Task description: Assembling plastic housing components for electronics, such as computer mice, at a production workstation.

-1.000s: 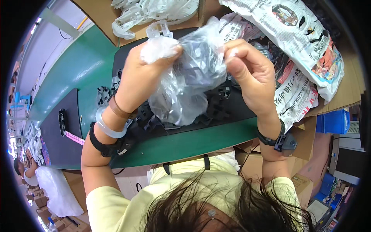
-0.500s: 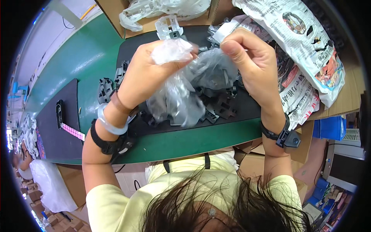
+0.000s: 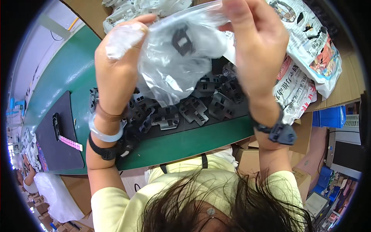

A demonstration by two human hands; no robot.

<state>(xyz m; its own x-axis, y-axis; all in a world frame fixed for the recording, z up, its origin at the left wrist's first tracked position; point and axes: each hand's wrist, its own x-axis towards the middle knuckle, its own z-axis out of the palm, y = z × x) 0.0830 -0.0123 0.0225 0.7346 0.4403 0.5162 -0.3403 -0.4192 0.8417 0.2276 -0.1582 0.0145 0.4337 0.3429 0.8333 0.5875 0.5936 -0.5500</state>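
Grips of left hand (image 3: 117, 69) and right hand (image 3: 262, 48) are pinching a clear bag (image 3: 164, 63), upper centre; it's looking light, soft, slippery; its rim (image 3: 187, 11) is likely suiting best.

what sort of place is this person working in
Probably a small-parts workshop or packing area: a long green-topped worktable bears a cluster of dark grey moulded parts with cutouts, a clear thin plastic bag is held over them, and brown cardboard boxes stand near the table.
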